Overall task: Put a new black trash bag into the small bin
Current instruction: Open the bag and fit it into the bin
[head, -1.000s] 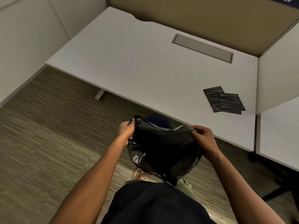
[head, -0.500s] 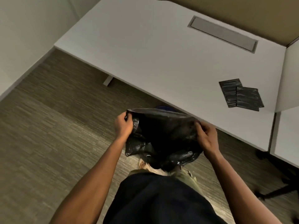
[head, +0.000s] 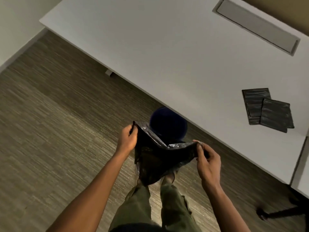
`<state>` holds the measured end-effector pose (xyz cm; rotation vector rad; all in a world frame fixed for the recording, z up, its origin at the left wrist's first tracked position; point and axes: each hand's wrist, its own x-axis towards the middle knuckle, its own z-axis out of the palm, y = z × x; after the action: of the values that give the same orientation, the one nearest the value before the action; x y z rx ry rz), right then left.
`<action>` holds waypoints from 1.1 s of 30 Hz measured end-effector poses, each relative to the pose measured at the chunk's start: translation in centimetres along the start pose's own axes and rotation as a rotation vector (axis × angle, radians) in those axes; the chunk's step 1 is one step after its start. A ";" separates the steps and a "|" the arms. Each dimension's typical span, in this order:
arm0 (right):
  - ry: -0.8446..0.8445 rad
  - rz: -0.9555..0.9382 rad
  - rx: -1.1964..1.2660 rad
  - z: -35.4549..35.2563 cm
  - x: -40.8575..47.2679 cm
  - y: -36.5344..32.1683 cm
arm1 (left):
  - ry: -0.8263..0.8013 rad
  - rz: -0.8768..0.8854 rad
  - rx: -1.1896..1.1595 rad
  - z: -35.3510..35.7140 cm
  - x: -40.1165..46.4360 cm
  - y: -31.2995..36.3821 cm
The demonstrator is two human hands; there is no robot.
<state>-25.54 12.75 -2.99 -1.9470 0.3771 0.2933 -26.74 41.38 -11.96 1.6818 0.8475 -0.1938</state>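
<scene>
A black trash bag (head: 157, 158) hangs between my two hands, its mouth stretched apart. My left hand (head: 127, 139) pinches the rim's left corner, and my right hand (head: 206, 160) pinches the right edge. Just beyond the bag, a small dark blue bin (head: 168, 123) stands on the floor, partly under the desk's front edge. The bag's near rim overlaps the bin's lower part in view. The bottom of the bag droops in front of my legs.
A white desk (head: 167, 47) fills the upper right, with a grey cable tray lid (head: 255, 25) near its back. Two folded black bags (head: 267, 109) lie on the desk at right. A chair base (head: 280, 213) stands low right. Carpet (head: 50, 131) spreads left.
The bag's mouth has been pulled wider and lowered, my right hand dropping lower than my left. The blue bin, hidden behind the bag half a second ago, shows above it now.
</scene>
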 end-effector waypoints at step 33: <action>0.000 0.567 0.259 8.8 14.5 24.4 | 0.129 -0.410 -0.286 11.7 13.8 -20.2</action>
<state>-22.07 10.00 -32.41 -1.5559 0.9219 0.5776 -25.67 37.76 -38.81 1.2513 1.2528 -0.2330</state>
